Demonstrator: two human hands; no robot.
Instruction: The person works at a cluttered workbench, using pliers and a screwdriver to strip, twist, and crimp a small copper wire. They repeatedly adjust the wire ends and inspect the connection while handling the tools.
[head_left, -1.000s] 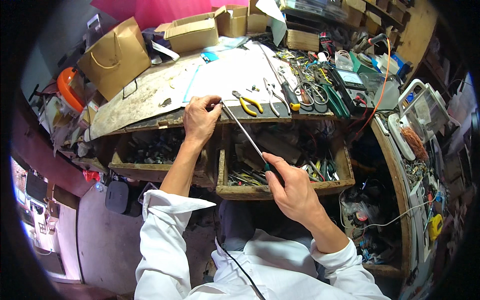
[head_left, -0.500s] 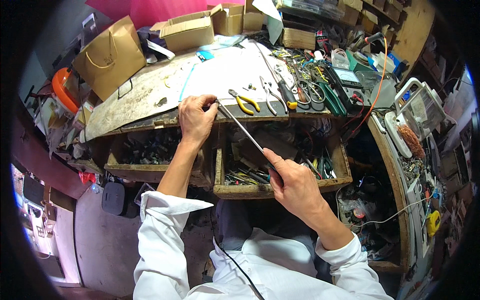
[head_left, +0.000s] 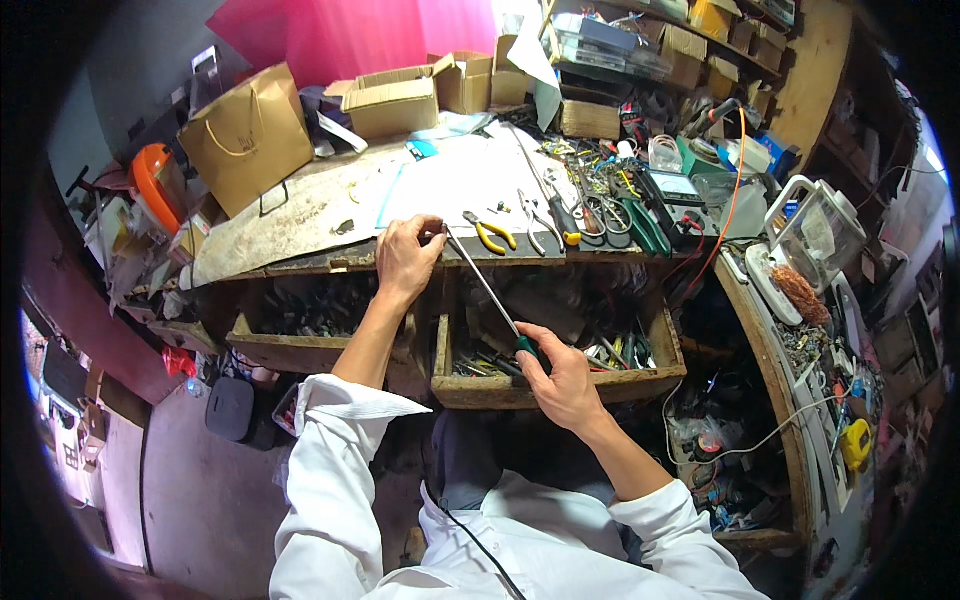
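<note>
My right hand (head_left: 562, 376) is closed round the green handle of a long screwdriver (head_left: 484, 282), whose thin shaft slants up and left over the open drawer. At its tip, my left hand (head_left: 408, 258) is pinched near the bench's front edge. A small dark piece shows between those fingertips, too small to make out. Just right of the left hand lie yellow-handled cutters (head_left: 490, 233). Beyond them are pliers with pale handles (head_left: 541, 228) and another screwdriver with a black and yellow handle (head_left: 567, 226).
Below the bench, two wooden drawers stand open: a right one (head_left: 560, 393) with tools and a left one (head_left: 290, 352) with small dark parts. A paper bag (head_left: 245, 140) and cardboard boxes (head_left: 392, 105) stand at the back. A meter (head_left: 676, 190) sits at the right.
The view has tilted up and shifted a little. The screwdriver stays in my right hand with its tip at my left fingers; its green handle now shows more.
</note>
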